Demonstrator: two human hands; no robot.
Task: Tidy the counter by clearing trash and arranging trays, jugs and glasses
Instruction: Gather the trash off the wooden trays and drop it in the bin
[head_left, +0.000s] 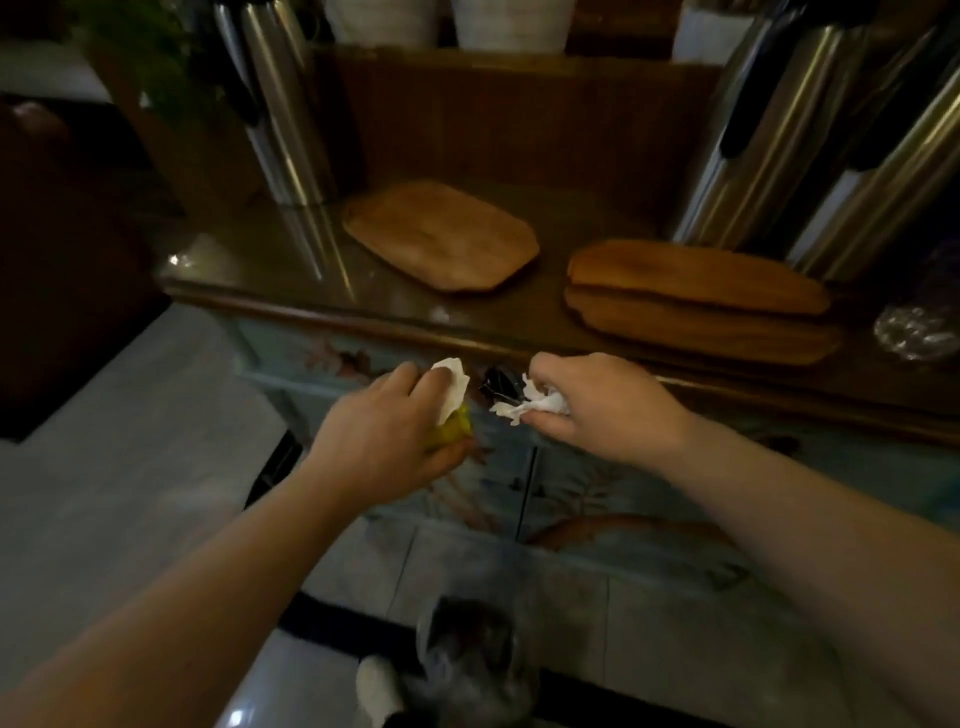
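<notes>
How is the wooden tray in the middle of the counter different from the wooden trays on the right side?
The middle tray lies alone on the counter; the right trays are stacked, one on the other. The middle tray looks like a rounded rectangle, while the right trays look longer and more oval. The middle tray sits further back, and the right trays are nearer the front edge. All are brown wood and hold nothing.

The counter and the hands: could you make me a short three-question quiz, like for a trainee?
1. True or false: both hands hold crumpled white paper.
2. Which tray arrangement lies nearer the right hand? A) single wooden tray B) stacked wooden trays
3. Fill in: besides paper, the left hand grips something ____ in colour.

Key: 1 true, with the right hand's paper bunched in its fingers; 2 B; 3 yellow.
</notes>
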